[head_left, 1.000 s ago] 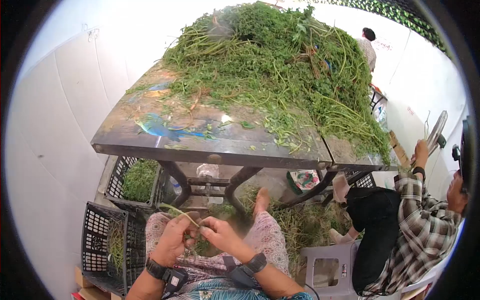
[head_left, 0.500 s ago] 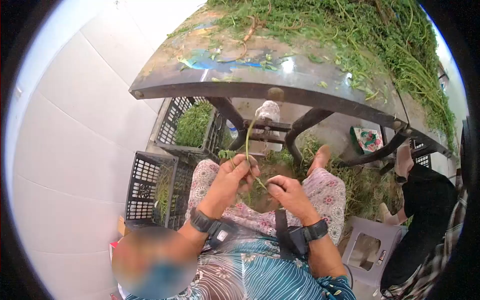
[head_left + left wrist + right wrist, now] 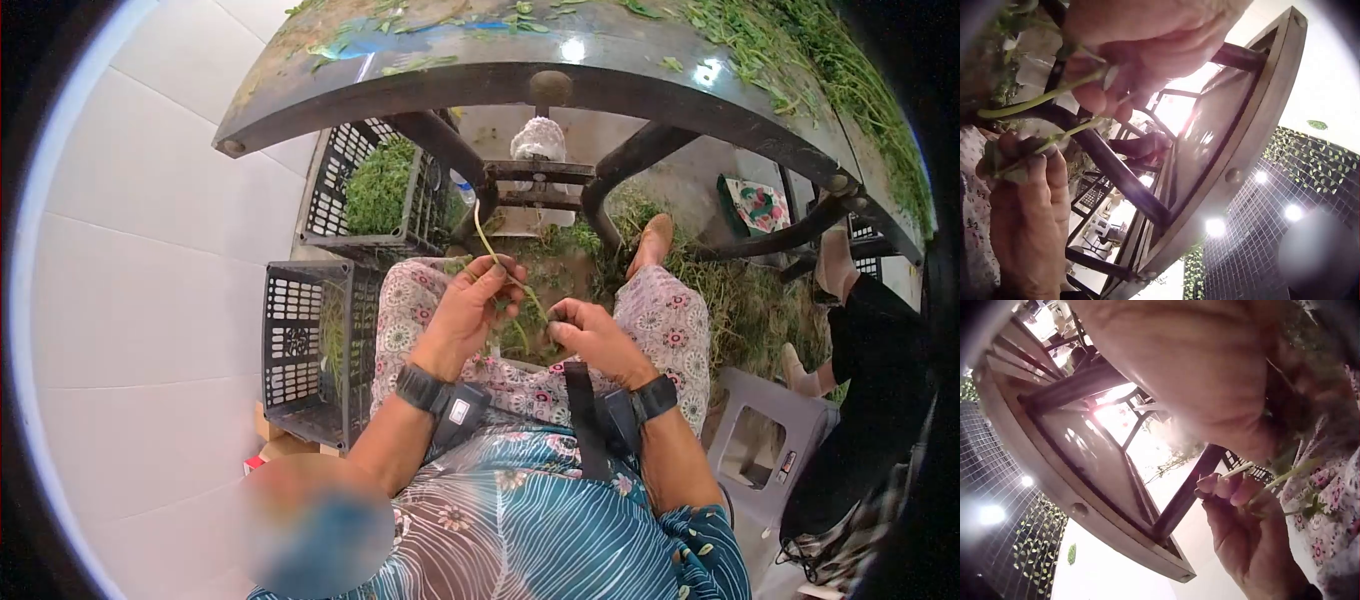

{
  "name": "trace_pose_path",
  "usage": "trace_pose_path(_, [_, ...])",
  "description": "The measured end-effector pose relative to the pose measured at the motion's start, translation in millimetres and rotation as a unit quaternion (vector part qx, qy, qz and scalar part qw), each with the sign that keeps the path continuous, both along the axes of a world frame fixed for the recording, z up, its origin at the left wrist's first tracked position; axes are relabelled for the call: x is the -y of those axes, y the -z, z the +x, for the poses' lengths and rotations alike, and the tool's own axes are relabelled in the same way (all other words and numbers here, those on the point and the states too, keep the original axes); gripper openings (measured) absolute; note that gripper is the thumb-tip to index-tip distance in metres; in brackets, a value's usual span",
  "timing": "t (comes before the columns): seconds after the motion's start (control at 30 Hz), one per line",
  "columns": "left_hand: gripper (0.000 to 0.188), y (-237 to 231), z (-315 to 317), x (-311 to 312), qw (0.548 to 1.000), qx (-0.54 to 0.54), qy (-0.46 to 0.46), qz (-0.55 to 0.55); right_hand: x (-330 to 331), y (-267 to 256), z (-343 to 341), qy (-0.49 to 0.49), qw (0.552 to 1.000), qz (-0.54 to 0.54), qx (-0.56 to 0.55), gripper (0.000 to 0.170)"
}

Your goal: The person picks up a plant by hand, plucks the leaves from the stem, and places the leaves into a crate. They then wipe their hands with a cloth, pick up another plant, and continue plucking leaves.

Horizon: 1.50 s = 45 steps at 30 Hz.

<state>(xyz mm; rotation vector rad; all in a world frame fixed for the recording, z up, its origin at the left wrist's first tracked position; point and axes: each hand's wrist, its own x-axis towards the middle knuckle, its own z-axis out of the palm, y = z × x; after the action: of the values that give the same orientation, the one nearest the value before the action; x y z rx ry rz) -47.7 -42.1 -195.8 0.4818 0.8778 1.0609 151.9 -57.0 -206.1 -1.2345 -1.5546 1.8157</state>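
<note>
Over the lap, my left hand (image 3: 470, 305) pinches a long green plant stem (image 3: 484, 236), whose pale end sticks up past the fingers. The lower part of that stem runs across to my right hand (image 3: 597, 345), where thumb and fingertips grip it. In the left wrist view the thin stem (image 3: 1075, 130) spans the space between both hands, and a thicker green stalk (image 3: 1041, 102) pokes out beside the left fingers. Small leaves (image 3: 1314, 507) hang below the hands in the right wrist view, where the right palm hides its own fingertips.
Ahead stands a table (image 3: 400, 105) with scattered greens (image 3: 745, 45) on top. Two black crates (image 3: 305, 345) sit at the left, the farther one filled with greens (image 3: 380, 185). Stems litter the floor. At right are a grey stool (image 3: 760, 440) and a seated person's leg (image 3: 850, 400).
The head view has tipped down and the table has slid upward in it. Both hands have kept hold of the stem, now stretched between them; earlier they were closer together.
</note>
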Motion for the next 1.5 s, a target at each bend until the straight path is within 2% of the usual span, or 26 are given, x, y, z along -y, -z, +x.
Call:
trace_pose_path(0.1, [0.013, 8.5, -3.5, 1.3, 1.000, 0.001, 0.007, -0.022, -3.4, 7.1, -2.9, 0.052, 0.995, -0.058, -0.069, 0.022])
trace_pose_path(0.2, [0.016, 11.0, -8.9, 0.7, 1.000, 0.009, 0.014, 0.002, -5.6, -9.7, -4.9, 0.069, 0.992, -0.083, -0.065, 0.021])
trace_pose_path(0.3, [0.016, 11.4, -10.2, 1.5, 1.000, 0.012, 0.009, -0.013, -5.4, -7.0, -4.9, 0.035, 0.997, -0.042, -0.052, 0.021])
trace_pose_path(0.4, [0.014, 3.1, -6.2, 1.9, 1.000, -0.003, 0.025, -0.019, -5.0, -20.5, -7.5, 0.031, 0.997, -0.042, -0.049, 0.022])
trace_pose_path(0.5, [0.014, -4.3, 0.4, 3.9, 0.999, 0.003, 0.043, -0.016, -6.2, -7.2, -9.5, 0.036, 0.999, -0.007, -0.030, 0.026])
trace_pose_path(0.6, [0.014, 0.4, -1.5, 3.4, 1.000, -0.005, 0.010, 0.000, -7.4, -3.5, -7.6, 0.028, 0.999, -0.011, -0.034, 0.027])
trace_pose_path(0.7, [0.012, -0.9, -13.1, -3.6, 0.997, -0.032, -0.062, 0.035, -7.2, -3.6, -3.7, 0.016, 1.000, 0.019, -0.007, 0.028])
trace_pose_path(0.9, [0.011, -5.6, -12.8, -0.3, 0.998, -0.008, -0.061, 0.002, -7.6, -11.4, -3.5, -0.004, 1.000, 0.020, 0.012, 0.024])
trace_pose_path(1.0, [0.011, -9.3, -3.7, 2.7, 0.999, -0.009, -0.015, 0.026, -8.4, 7.1, -3.0, 0.044, 0.981, 0.151, 0.112, 0.022])
trace_pose_path(1.1, [0.012, -12.0, 3.5, 4.9, 1.000, -0.001, -0.020, 0.016, -20.7, 25.8, 9.6, 0.176, 0.979, -0.013, 0.098, 0.022])
trace_pose_path(1.13, [0.011, -16.2, 2.2, 3.7, 0.999, -0.013, -0.019, 0.026, -21.8, 31.8, 16.9, 0.256, 0.963, -0.087, 0.025, 0.022])
trace_pose_path(1.2, [0.011, -25.4, -3.9, 0.7, 0.998, -0.037, -0.022, 0.047, -24.1, 40.6, 32.1, 0.398, 0.881, -0.228, -0.120, 0.023])
trace_pose_path(1.3, [0.013, -16.9, -3.4, 1.9, 0.999, -0.027, 0.022, 0.016, -21.6, 37.0, 34.7, 0.375, 0.888, -0.197, -0.179, 0.021])
trace_pose_path(1.33, [0.012, -17.2, -3.1, 2.3, 0.997, -0.058, 0.050, 0.009, -21.7, 34.5, 34.0, 0.363, 0.892, -0.192, -0.189, 0.020])
trace_pose_path(1.4, [0.011, -17.4, -1.1, 4.4, 0.987, -0.120, 0.107, -0.005, -20.5, 30.0, 22.5, 0.312, 0.917, -0.195, -0.156, 0.016])
trace_pose_path(1.43, [0.011, -16.8, 3.8, 6.4, 0.987, -0.131, 0.089, 0.022, -19.5, 27.9, 18.6, 0.286, 0.928, -0.196, -0.139, 0.015])
trace_pose_path(1.5, [0.012, -22.0, 2.0, 5.1, 0.982, -0.148, 0.117, 0.008, -18.1, 32.0, 17.4, 0.228, 0.946, -0.192, -0.127, 0.015])
